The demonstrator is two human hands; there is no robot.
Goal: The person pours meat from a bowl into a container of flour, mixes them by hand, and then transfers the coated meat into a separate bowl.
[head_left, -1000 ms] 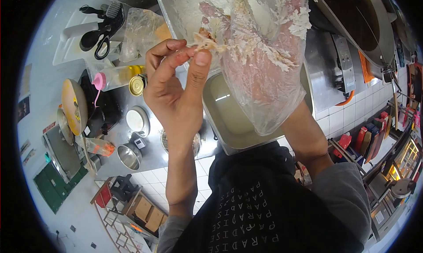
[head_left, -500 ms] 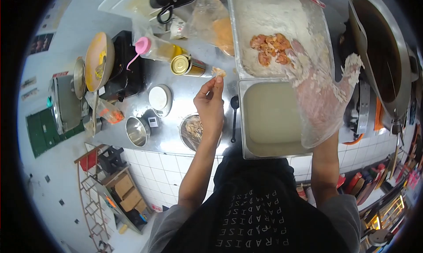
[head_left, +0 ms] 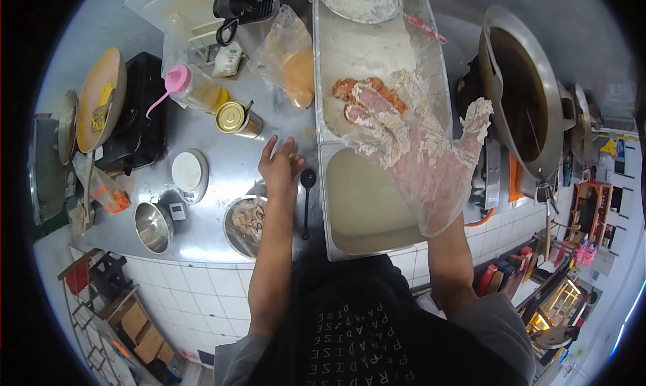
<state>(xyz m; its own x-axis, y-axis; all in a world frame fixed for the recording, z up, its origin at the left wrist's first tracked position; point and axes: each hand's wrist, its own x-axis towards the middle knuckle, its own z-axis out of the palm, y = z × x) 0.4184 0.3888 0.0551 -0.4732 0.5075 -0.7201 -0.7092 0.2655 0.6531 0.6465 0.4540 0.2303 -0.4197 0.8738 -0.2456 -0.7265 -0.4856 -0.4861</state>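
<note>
My left hand [head_left: 281, 167] is bare and hovers over the steel counter, fingers loosely bent and apart, with nothing in it. Beside it lie a black spoon [head_left: 307, 191] and a gold-topped can [head_left: 235, 119]. My right hand [head_left: 424, 161] wears a clear plastic glove caked with wet flour. Its fingers lie spread across several pieces of raw marinated meat [head_left: 348, 88], partly covering them. The meat rests on flour [head_left: 363, 50] in a long metal tray [head_left: 441, 83]. Closer to me, a second metal pan [head_left: 367, 208] holds cloudy liquid, below my right wrist.
A large wok of dark oil [head_left: 518, 83] stands on the right. A sieve with flour [head_left: 363, 1] and a red-handled utensil [head_left: 425, 28] lie at the tray's far end. Leftward are a scale [head_left: 190, 172], a steel bowl [head_left: 153, 226], a pink-capped bottle [head_left: 195, 90] and a frying pan [head_left: 101, 100].
The small coated piece that my left hand pinched is gone from it, and its fingers have opened. My right hand has moved over the meat. The whole view has shifted.
</note>
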